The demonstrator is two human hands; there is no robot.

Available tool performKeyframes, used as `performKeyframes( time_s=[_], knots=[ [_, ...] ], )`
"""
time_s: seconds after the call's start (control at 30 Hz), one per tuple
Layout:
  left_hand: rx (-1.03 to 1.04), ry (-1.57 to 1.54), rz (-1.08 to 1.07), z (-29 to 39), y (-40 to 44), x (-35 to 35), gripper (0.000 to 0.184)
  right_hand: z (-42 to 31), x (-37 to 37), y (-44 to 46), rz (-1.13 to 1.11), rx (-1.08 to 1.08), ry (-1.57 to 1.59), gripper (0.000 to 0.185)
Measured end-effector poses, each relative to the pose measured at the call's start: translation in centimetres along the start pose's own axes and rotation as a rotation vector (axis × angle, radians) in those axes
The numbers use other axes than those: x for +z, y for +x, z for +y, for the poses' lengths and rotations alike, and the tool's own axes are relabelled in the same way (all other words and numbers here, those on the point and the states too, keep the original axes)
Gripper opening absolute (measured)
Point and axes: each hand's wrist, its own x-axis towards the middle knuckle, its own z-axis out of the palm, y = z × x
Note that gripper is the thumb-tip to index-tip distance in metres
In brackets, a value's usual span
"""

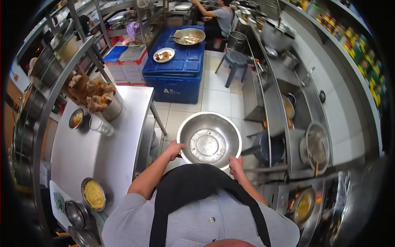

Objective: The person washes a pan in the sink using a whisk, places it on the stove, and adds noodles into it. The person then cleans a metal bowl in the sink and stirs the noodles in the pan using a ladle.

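Silver round perforated metal basin (209,143) being held above pale tiled floor (216,88), just ahead of black cloth apron (195,181); bare left hand (175,150) and bare right hand (235,165) clamping rim on apron side. Far edge possibly dipping if either grip loosening.

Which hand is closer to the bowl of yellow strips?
Left. The left hand holds the left side of the basin, ahead and to the right of the bowl of yellow strips; the right hand holds its right side, farther away.
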Motion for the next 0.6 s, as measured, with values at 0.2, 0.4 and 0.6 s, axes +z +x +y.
performKeyframes(
  time_s=[0.2,0.4,0.6],
  knots=[
    [-0.009,-0.093,0.266,6.2,12.3,-2.8,0.046,-11.7,10.2,13.2,-0.223,-0.057,-0.261,0.043],
    [0.087,-0.294,0.418,15.2,22.6,-3.7,0.038,-21.9,19.5,23.0,-0.364,0.064,-0.209,0.036],
    [0.16,-0.605,0.422,23.7,38.9,-5.2,0.043,-18.4,20.1,29.9,-0.302,-0.007,-0.664,0.035]
  ],
)
